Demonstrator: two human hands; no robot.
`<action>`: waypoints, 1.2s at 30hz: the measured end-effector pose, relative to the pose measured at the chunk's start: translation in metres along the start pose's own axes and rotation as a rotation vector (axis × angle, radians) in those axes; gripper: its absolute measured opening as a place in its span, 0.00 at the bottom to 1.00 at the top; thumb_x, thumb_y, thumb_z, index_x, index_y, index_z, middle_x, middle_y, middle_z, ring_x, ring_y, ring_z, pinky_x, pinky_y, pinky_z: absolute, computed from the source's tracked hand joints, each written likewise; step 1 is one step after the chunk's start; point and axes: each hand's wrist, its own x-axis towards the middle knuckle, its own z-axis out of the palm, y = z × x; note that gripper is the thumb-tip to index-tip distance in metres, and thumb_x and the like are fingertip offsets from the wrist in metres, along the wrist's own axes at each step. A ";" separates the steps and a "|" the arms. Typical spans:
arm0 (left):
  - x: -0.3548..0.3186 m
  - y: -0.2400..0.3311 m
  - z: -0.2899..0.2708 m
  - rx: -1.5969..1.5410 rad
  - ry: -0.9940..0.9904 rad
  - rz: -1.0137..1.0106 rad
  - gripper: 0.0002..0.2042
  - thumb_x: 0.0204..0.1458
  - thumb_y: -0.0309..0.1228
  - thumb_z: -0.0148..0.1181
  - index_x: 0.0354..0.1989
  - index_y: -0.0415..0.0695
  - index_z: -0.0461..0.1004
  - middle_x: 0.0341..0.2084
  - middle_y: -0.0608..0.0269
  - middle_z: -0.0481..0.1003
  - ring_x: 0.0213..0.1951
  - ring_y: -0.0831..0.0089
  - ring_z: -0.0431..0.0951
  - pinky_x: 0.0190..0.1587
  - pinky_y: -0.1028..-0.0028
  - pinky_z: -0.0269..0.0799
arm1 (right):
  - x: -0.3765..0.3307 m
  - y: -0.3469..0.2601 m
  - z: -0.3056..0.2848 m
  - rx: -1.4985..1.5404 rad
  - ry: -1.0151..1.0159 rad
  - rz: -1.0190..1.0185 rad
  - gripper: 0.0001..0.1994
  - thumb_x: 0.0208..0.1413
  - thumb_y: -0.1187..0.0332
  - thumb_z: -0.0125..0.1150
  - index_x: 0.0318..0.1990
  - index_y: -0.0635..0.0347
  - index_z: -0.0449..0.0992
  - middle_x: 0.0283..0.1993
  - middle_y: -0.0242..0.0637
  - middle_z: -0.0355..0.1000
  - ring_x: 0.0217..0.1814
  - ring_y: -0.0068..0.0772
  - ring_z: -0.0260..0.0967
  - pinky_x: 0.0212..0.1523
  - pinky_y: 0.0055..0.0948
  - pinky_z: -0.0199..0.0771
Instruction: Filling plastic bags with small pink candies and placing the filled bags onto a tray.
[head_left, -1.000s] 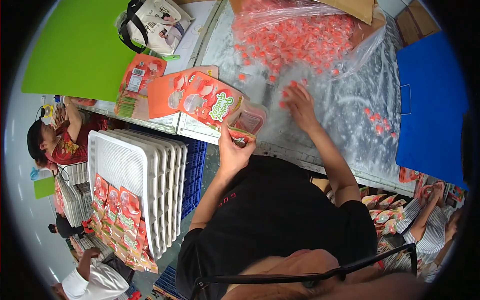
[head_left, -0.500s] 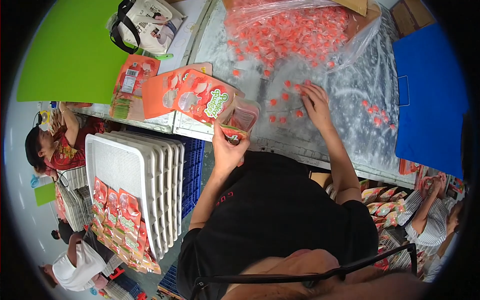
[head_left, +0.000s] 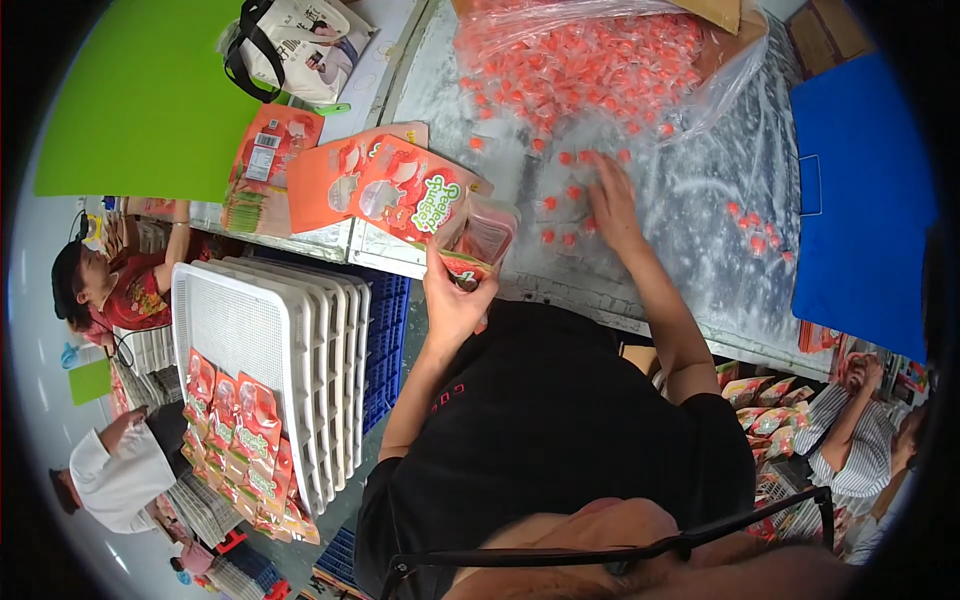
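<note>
- Orange-red foil is what my left hand [head_left: 455,300] pinches, just left of the frame's centre: an open pouch [head_left: 440,215] gripped at its lower edge, mouth turned right.
- My right hand [head_left: 612,200] lies flat and open on the silver table [head_left: 690,250] in the upper middle, fingers spread over a few loose red candies [head_left: 565,190]; I cannot tell whether any are caught under the palm.
- Above it, a clear plastic bag [head_left: 600,60] spills a big heap of the same candies.
- Left of the pouch lie more flat pouches [head_left: 300,170], then a green board [head_left: 140,100] and a tote bag [head_left: 295,35]; a blue board [head_left: 860,200] sits at the right.
- Lower left, white trays [head_left: 270,350] stand on edge with filled pouches in front.
- My guess: filling is only starting, as the pouch looks nearly empty and the heap is large.
- Against a second ago, my right hand has slid up toward the heap, and the pouch has tipped more open.
</note>
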 end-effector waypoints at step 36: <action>0.003 0.002 0.002 0.188 -0.012 0.173 0.31 0.42 0.17 0.65 0.57 0.36 0.58 0.26 0.60 0.76 0.23 0.76 0.75 0.26 0.75 0.72 | -0.026 -0.091 -0.007 -0.476 -0.081 0.108 0.30 0.50 0.50 0.66 0.58 0.54 0.72 0.67 0.48 0.59 0.72 0.55 0.48 0.69 0.58 0.44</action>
